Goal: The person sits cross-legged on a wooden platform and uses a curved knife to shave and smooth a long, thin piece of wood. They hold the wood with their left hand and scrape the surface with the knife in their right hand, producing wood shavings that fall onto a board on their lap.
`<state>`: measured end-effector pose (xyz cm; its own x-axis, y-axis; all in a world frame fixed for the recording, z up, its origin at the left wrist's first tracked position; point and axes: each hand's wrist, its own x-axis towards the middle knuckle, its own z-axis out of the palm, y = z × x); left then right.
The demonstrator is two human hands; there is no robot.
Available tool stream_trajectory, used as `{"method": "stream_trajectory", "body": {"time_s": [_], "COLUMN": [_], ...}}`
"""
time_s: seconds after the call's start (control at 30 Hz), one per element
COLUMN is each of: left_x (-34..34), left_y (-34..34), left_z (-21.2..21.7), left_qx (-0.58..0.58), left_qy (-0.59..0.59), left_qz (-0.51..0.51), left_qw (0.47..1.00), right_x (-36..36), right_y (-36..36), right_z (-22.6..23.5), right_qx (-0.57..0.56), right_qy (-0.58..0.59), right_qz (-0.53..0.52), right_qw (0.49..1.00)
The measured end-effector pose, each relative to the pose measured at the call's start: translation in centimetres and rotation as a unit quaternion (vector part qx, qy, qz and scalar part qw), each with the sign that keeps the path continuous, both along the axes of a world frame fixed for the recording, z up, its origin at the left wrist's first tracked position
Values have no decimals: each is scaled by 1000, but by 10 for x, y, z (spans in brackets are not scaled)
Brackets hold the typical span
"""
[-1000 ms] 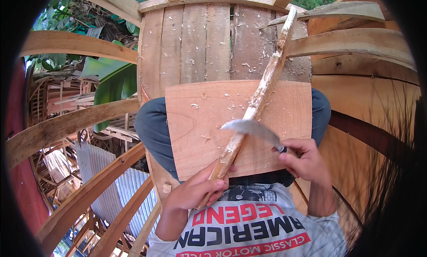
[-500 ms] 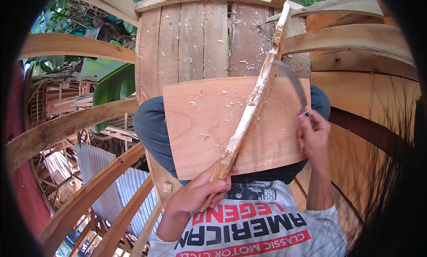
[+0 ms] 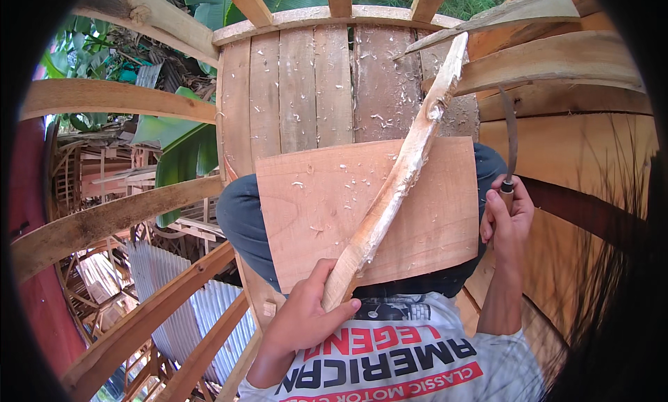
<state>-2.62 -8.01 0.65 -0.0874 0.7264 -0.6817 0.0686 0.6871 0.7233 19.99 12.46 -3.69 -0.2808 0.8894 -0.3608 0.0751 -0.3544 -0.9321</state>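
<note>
My left hand (image 3: 310, 317) is closed round the near end of a long, partly peeled wooden stick (image 3: 394, 188). The stick slants up and away to the right, above a flat wooden board (image 3: 313, 214) that lies across my lap. Pale shaved wood shows along much of its length, with a rough knot toward the far end. In my right hand (image 3: 509, 214) is a curved knife (image 3: 511, 134), gripped by its wooden handle. Its blade points up and away, to the right of the board and apart from the stick.
Wood shavings lie scattered over the plank floor (image 3: 299, 96) and the board. Wooden rails (image 3: 118, 100) line the left side, with corrugated metal sheets (image 3: 163, 284) and banana leaves (image 3: 184, 155) beyond. A loose wood strip (image 3: 497, 19) and planks (image 3: 557, 151) are at the right.
The knife has moved right, away from the stick, and its blade now points upward. The stick appears turned, showing a different face, and my left hand's grip on it has shifted.
</note>
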Motion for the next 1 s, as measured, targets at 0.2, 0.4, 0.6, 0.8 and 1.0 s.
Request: {"method": "stream_trajectory", "body": {"time_s": [0.2, 0.4, 0.6, 0.8, 1.0], "left_x": [2, 17, 28, 16, 14], "left_y": [13, 22, 20, 35, 33], "left_z": [7, 13, -14, -6, -20], "left_qx": [27, 108, 178, 92, 172], "left_qy": [159, 235, 177, 88, 49], "left_qz": [7, 66, 140, 108, 97], "left_qw": [987, 964, 958, 986, 979], "right_x": [-10, -39, -80, -81, -62], "right_y": [-23, -36, -57, -58, -46], "right_z": [-18, -14, 3, 10, 11], "right_qx": [-8, -80, -41, -96, -36], "right_qy": [72, 200, 220, 173, 188], "right_qz": [75, 56, 61, 43, 107], "right_qw": [994, 975, 973, 979, 976]}}
